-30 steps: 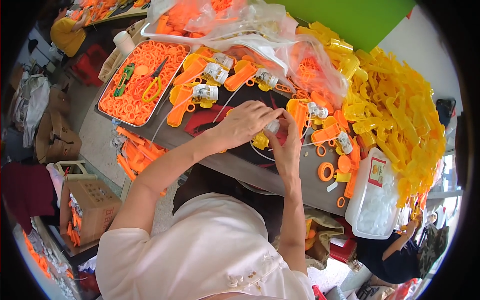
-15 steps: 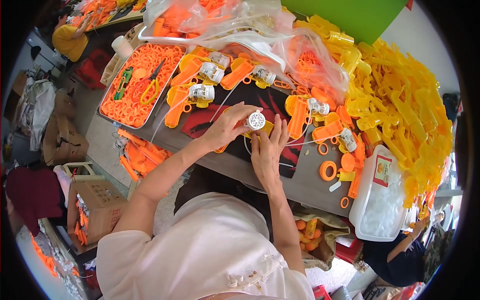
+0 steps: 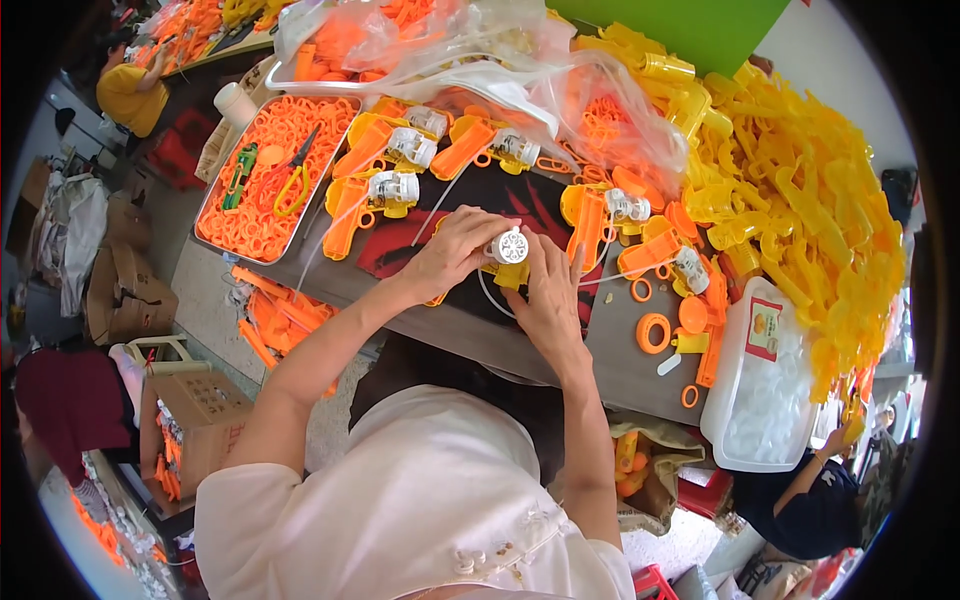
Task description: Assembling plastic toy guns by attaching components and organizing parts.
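Observation:
Between my hands is a partly assembled toy gun, its round white slotted end [image 3: 510,246] facing up and its yellow body [image 3: 513,275] just below. My left hand [image 3: 452,250] is closed around the white end from the left. From the right, my right hand [image 3: 550,295] grips the yellow body, thumb underneath and fingers along the side. A thin clear tube [image 3: 490,295] curves down beside it. Beneath my hands lies a black and red mat [image 3: 400,235]. Similar orange and yellow toy guns [image 3: 392,187] with clear-and-white heads lie beyond and to both sides.
A metal tray [image 3: 283,255] of orange rings holds scissors [image 3: 293,188] and green cutters [image 3: 238,178]. Yellow parts [image 3: 800,200] are heaped at right, above a white bin [image 3: 715,420] of clear pieces. Plastic bags [image 3: 520,60] lie at the back. Other people sit nearby.
My right hand's fingers have drawn in closer to the white end and the yellow body. My left hand keeps its hold. The whole view has shifted slightly.

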A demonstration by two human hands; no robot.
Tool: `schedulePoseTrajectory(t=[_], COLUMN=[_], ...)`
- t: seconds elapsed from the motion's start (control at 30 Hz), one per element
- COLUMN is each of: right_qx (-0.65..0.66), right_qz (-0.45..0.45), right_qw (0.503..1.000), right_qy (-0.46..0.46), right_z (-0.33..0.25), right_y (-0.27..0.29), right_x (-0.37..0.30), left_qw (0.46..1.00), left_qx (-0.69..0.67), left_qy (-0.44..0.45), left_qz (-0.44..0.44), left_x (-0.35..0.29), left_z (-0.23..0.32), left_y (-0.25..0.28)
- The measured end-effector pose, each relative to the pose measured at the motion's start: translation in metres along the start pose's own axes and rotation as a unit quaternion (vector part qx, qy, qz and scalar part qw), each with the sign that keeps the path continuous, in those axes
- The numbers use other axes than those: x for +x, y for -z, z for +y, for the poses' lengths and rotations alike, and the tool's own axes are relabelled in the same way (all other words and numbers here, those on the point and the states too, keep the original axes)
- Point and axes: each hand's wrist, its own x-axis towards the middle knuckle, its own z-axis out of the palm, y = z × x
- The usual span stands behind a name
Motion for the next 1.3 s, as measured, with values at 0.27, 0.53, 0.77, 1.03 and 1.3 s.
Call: schedulePoseTrajectory(t=[0.27, 0.53, 0.77, 1.03, 1.3], right_qx=[0.181, 0.215, 0.198, 0.207, 0.234], right_qz=[0.077, 0.058, 0.090, 0.086, 0.084], right_qw=[0.980, 0.973, 0.975, 0.972, 0.966], right_qy=[-0.018, -0.068, -0.051, -0.068, -0.072], right_z=[-0.011, -0.013, -0.011, -0.010, -0.012], right_y=[0.011, 0.016, 0.013, 0.019, 0.013], right_x=[0.008, 0.012, 0.013, 0.018, 0.019], left_qw=[0.985, 0.987, 0.979, 0.981, 0.993], left_qx=[-0.151, -0.069, -0.046, -0.021, -0.018], left_qy=[0.068, -0.002, -0.012, -0.029, -0.024], left_qz=[-0.044, -0.144, -0.198, -0.190, -0.113], left_x=[0.016, 0.034, 0.045, 0.052, 0.042], left_z=[0.010, 0.004, 0.004, 0.004, 0.010], left_y=[0.031, 0.041, 0.043, 0.041, 0.037])
